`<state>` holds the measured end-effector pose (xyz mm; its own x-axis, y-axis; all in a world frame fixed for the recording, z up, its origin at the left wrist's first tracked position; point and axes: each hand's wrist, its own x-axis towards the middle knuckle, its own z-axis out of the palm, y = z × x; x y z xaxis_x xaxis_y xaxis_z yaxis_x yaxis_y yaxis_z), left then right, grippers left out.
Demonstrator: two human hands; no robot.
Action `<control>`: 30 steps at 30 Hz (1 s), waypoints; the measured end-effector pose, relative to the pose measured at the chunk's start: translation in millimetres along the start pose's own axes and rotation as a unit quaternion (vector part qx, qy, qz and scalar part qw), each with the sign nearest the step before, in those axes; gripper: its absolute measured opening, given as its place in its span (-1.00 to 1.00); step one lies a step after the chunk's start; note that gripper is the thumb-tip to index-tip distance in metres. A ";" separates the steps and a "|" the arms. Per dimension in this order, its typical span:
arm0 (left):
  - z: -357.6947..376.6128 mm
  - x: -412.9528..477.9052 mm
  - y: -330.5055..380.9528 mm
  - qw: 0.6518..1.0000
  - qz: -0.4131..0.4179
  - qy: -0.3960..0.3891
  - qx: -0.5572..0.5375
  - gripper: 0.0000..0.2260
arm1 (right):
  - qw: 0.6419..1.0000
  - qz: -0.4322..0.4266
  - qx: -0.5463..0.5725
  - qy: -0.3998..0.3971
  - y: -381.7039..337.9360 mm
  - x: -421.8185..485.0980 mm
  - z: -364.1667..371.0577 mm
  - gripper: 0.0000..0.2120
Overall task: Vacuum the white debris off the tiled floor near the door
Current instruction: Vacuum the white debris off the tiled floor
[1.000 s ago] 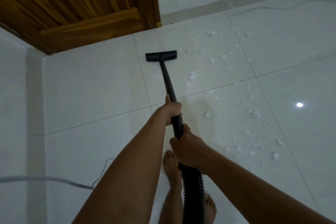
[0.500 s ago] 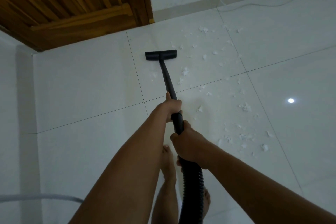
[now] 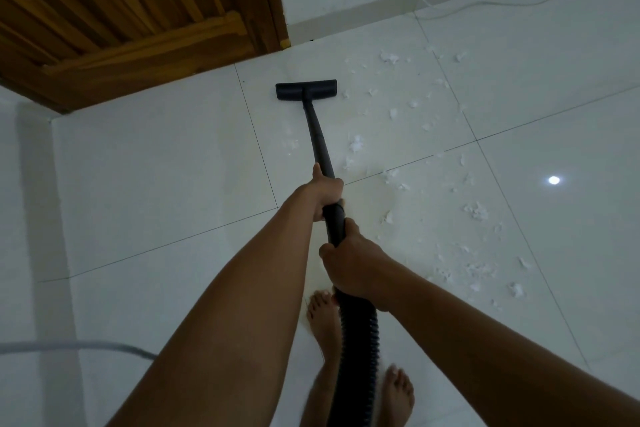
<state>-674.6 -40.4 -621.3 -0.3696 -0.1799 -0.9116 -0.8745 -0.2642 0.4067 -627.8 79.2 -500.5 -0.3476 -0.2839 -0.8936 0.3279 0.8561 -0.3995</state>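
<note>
Left hand (image 3: pixel 323 192): wrapped round the black wand (image 3: pixel 317 135), centre of frame, thumb laid along the tube. Right hand (image 3: pixel 353 269): closed round the same tube lower down, where the rigid part meets the ribbed hose (image 3: pixel 356 340); the two hands sit close together, one above the other.

Floor nozzle (image 3: pixel 306 90): flat on the tiled floor (image 3: pixel 156 184), upper centre of frame, just below the foot of the wooden door (image 3: pixel 121 10). Its right end lies at the left edge of the scatter.

White debris (image 3: pixel 478 211): flakes and tufts spread from upper centre-right down to lower right, crossing several grout lines. One clump (image 3: pixel 356 144) lies just right of the wand.

Progress, as judged: early. The tiles left of the wand look clean, but almost the whole scatter to the right remains to be taken up.

Hidden or unclear: the nozzle's underside and anything beneath it; the vacuum body, out of frame; the hose, cut off at the bottom edge between the bare feet (image 3: pixel 396 392). A grey cable (image 3: pixel 79 347) at lower left is blurred. Whether suction is running cannot be told.
</note>
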 end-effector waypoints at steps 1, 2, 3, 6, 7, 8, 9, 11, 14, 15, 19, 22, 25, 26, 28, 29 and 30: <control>-2.4 2.8 3.2 1.000 0.001 0.000 -0.001 -0.28 | 1.000 -0.002 0.001 0.001 -3.6 3.0 -0.3 -0.37; -4.5 5.4 6.0 1.000 0.000 0.000 -0.005 -0.27 | 1.000 -0.005 0.002 0.002 -6.0 5.9 -0.1 -0.36; -6.7 7.8 8.3 1.000 0.000 0.000 -0.010 -0.27 | 1.000 -0.009 0.004 0.003 -7.7 9.1 0.6 -0.36; -11.8 15.1 13.3 1.000 0.006 0.002 -0.020 -0.28 | 0.999 -0.027 0.024 0.016 -10.1 15.2 2.4 -0.32; -13.0 17.3 14.3 1.000 0.008 0.003 -0.021 -0.28 | 0.999 -0.031 0.039 0.020 -9.5 16.9 3.5 -0.30; -14.3 19.4 15.3 1.000 0.010 0.005 -0.020 -0.28 | 0.997 -0.034 0.063 0.022 -8.3 18.4 5.3 -0.29; -15.6 21.8 15.9 1.000 0.011 0.007 -0.020 -0.28 | 0.994 -0.032 0.099 0.020 -8.3 19.5 7.3 -0.28; -18.2 27.1 16.6 1.000 0.009 0.012 -0.023 -0.28 | 0.985 -0.027 0.169 0.008 -9.7 22.7 11.1 -0.26; -20.9 33.5 19.1 1.000 0.016 0.018 -0.007 -0.28 | 0.981 -0.024 0.193 0.013 -13.3 32.6 14.1 -0.30; -21.9 35.4 20.9 1.000 0.021 0.020 0.003 -0.28 | 0.979 -0.018 0.201 0.015 -15.5 36.3 13.6 -0.32; -25.8 43.2 33.2 0.999 0.022 0.018 0.019 -0.27 | 0.979 0.004 0.202 0.002 -26.1 47.8 6.6 -0.32; -28.9 46.5 46.6 1.000 0.011 0.018 0.003 -0.26 | 0.980 0.003 0.198 -0.004 -35.6 54.7 -1.8 -0.29; -33.0 51.2 59.3 1.000 0.001 0.020 -0.012 -0.26 | 0.977 0.000 0.212 -0.012 -44.7 61.9 -6.6 -0.28; -34.9 53.0 62.7 1.000 0.000 0.021 -0.015 -0.26 | 0.977 0.000 0.212 -0.012 -47.4 65.1 -7.4 -0.27; -39.0 56.7 68.2 1.000 0.003 0.024 -0.013 -0.27 | 0.977 0.000 0.213 -0.013 -53.0 71.8 -8.1 -0.27; -41.1 59.0 70.4 1.000 0.006 0.025 -0.011 -0.28 | 0.977 -0.001 0.213 -0.013 -55.7 75.2 -8.1 -0.26; -43.1 62.0 72.1 1.000 0.008 0.025 -0.009 -0.28 | 0.977 -0.002 0.211 -0.012 -58.1 78.5 -8.1 -0.26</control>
<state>-747.0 -111.5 -645.9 -0.3664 -0.2313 -0.9013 -0.8628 -0.2781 0.4221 -681.3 10.7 -545.8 -0.3305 -0.3003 -0.8948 0.6620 0.6020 -0.4465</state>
